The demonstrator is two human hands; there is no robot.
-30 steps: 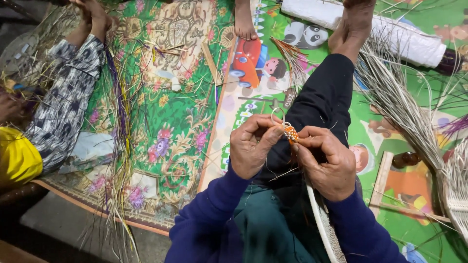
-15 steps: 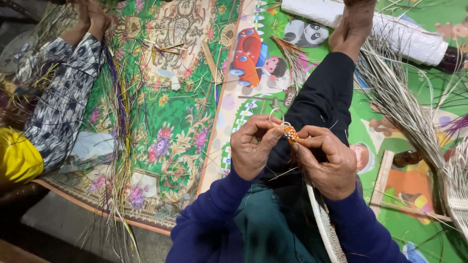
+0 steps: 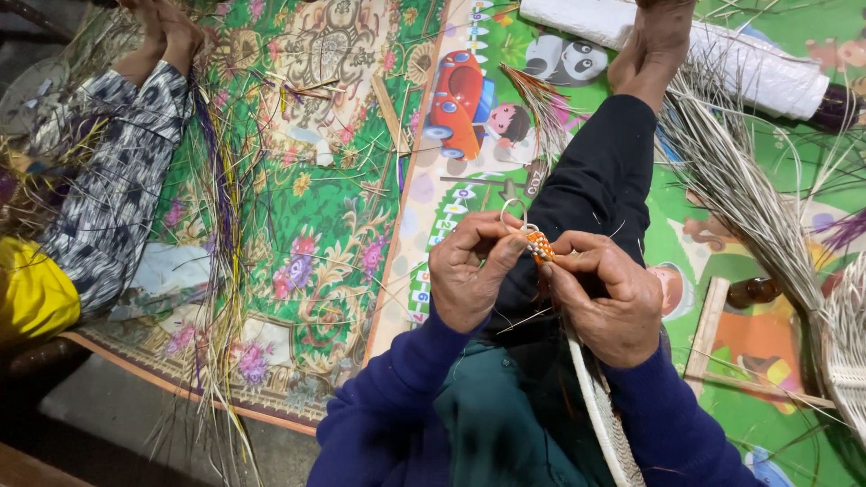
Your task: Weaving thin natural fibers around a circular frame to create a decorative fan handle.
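Observation:
My left hand (image 3: 471, 272) and my right hand (image 3: 606, 294) meet in front of my chest over my outstretched black-trousered leg (image 3: 603, 171). Between their fingertips sits a small orange and white woven piece (image 3: 538, 244), pinched from both sides. A thin pale strand loop (image 3: 514, 213) rises from it above my left fingers. A pale woven strip (image 3: 603, 417) runs down from under my right hand across my lap. My sleeves are dark blue.
Another person sits at the left, with patterned trousers (image 3: 108, 189) and a yellow garment (image 3: 32, 298). Long dyed straw strands (image 3: 221, 234) lie on the green floral mat (image 3: 307, 198). A bundle of pale straw (image 3: 740, 180), a white roll (image 3: 722, 54), a wooden stick (image 3: 705, 329) and a woven basket edge (image 3: 848, 343) lie at the right.
My hands stay together on the woven piece with only small finger shifts. The person at the left has drawn a hand out of sight.

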